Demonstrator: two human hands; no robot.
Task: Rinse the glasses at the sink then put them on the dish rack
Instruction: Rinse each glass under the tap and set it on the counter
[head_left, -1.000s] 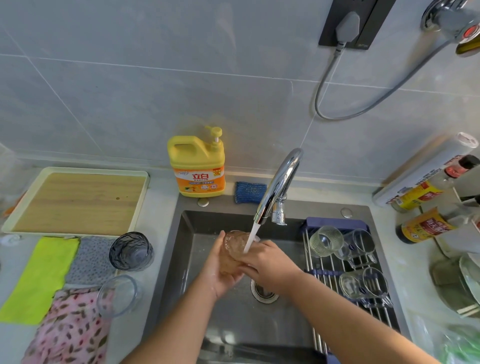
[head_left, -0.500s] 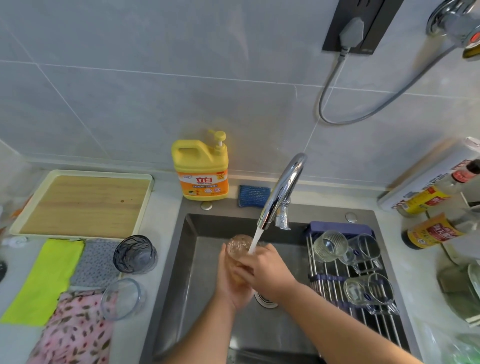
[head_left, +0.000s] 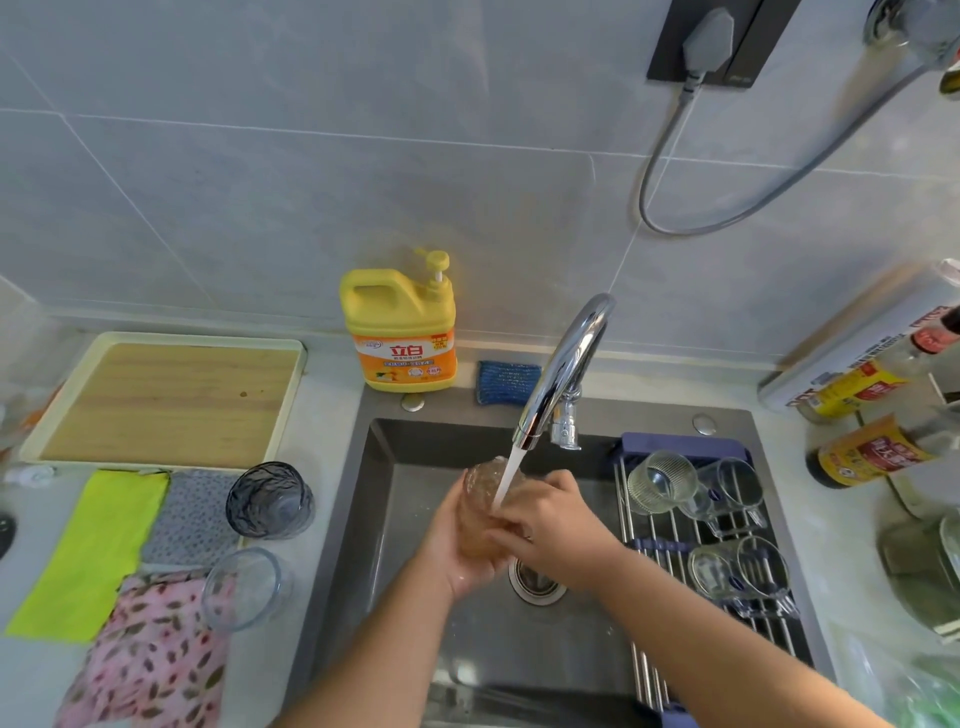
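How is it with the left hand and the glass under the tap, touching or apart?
Touching. The head view shows the left hand wrapped around the glass.

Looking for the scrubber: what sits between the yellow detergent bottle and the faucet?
A blue scrub pad lies there behind the sink, in the head view.

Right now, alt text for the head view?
Left hand and right hand hold a glass under the running tap, over the sink. Four glasses lie on the rack to the right; two tumblers stand left of the sink.
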